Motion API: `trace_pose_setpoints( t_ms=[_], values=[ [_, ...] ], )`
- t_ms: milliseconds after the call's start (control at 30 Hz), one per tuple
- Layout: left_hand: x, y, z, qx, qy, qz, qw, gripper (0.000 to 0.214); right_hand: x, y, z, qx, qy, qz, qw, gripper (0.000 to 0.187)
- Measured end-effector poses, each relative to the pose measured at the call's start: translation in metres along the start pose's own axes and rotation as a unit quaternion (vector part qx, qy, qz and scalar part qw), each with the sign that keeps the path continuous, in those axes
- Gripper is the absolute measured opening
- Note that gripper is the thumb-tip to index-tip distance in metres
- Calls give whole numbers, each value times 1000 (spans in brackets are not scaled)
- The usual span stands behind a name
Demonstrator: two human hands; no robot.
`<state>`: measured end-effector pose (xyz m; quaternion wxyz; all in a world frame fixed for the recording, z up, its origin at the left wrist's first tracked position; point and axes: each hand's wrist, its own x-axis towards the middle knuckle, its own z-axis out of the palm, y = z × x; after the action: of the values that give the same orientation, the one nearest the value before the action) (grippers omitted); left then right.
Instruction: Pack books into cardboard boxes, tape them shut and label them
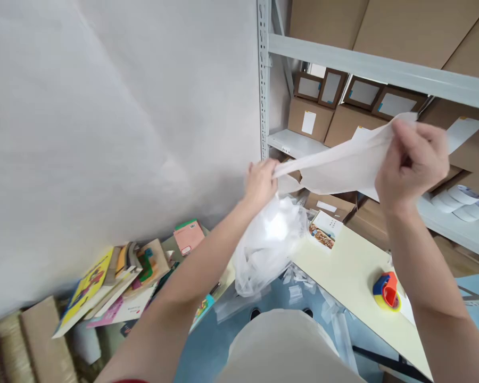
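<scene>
A translucent white plastic bag (259,250) hangs below my left hand (260,183), bulging with crumpled pale material I cannot make out clearly. My left hand is closed around the bag's gathered top. Off to the right and higher up, my right hand (413,159) is closed in a pinch on the far end of the bag's stretched white plastic. That strip is pulled taut between both hands, with a gap showing near its left end. Both arms reach forward over the tables.
Books (91,282) lie piled on the left. On the right, a cream table (355,260) bears a booklet (323,230) and a tape dispenser (386,291). Behind stands a metal shelf (379,63) with cardboard boxes and white rolls (463,202). Plastic scraps (299,282) litter the blue floor.
</scene>
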<state>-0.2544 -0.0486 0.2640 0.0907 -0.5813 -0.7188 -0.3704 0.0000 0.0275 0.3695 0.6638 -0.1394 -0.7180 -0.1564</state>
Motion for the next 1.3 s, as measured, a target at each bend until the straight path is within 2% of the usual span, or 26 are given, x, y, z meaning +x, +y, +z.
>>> trace_pose_setpoints(
  t_ms=[100,133,200,233,267,300,333,367,400,467,500,567,667,767,900,1000,1067,1167,1233,1300],
  values=[
    [49,8,-51,66,100,-36,992,30,18,25,-4,25,72,-28,997,25],
    [66,12,-69,81,160,-48,983,28,21,29,-3,25,88,-37,995,25],
    [92,21,-99,97,335,-84,934,33,22,36,-3,13,96,-40,994,25],
    [101,25,-109,107,391,-86,910,38,20,41,-4,8,90,-29,995,25],
    [106,27,-114,124,371,-65,918,38,17,46,-7,6,82,-11,997,25],
    [108,29,-116,141,302,-29,942,39,11,54,-10,9,69,14,997,25],
    [107,29,-114,152,192,9,970,39,3,64,-15,14,55,45,997,25],
    [104,29,-108,154,57,39,986,40,-7,75,-20,22,36,80,996,24],
    [99,29,-101,148,-74,51,985,41,-19,87,-27,31,11,121,992,22],
    [90,32,-82,122,-272,19,954,45,-45,110,-41,58,-57,223,971,18],
    [87,36,-72,110,-340,-6,934,48,-59,121,-49,72,-93,283,952,17],
    [85,48,-53,81,-433,-32,897,55,-85,138,-66,87,-144,392,905,18],
    [87,69,-21,35,-493,-6,869,65,-116,156,-92,77,-157,502,847,24],
    [87,81,21,70,-510,8,857,66,-140,171,-117,68,-125,567,812,27],
    [79,81,85,178,-498,56,847,54,-172,190,-143,62,-81,635,766,31],
    [71,75,121,192,-489,86,847,51,-200,200,-158,60,-79,683,723,37],
    [69,68,135,194,-461,95,860,57,-216,205,-168,54,-77,702,706,39],
    [72,55,143,190,-452,114,864,66,-236,208,-182,35,-62,712,699,40],
    [80,47,144,159,-487,107,852,59,-244,207,-192,14,-69,712,699,41],
    [92,39,144,100,-549,82,826,42,-252,205,-203,-15,-102,707,700,41]
  ],
)
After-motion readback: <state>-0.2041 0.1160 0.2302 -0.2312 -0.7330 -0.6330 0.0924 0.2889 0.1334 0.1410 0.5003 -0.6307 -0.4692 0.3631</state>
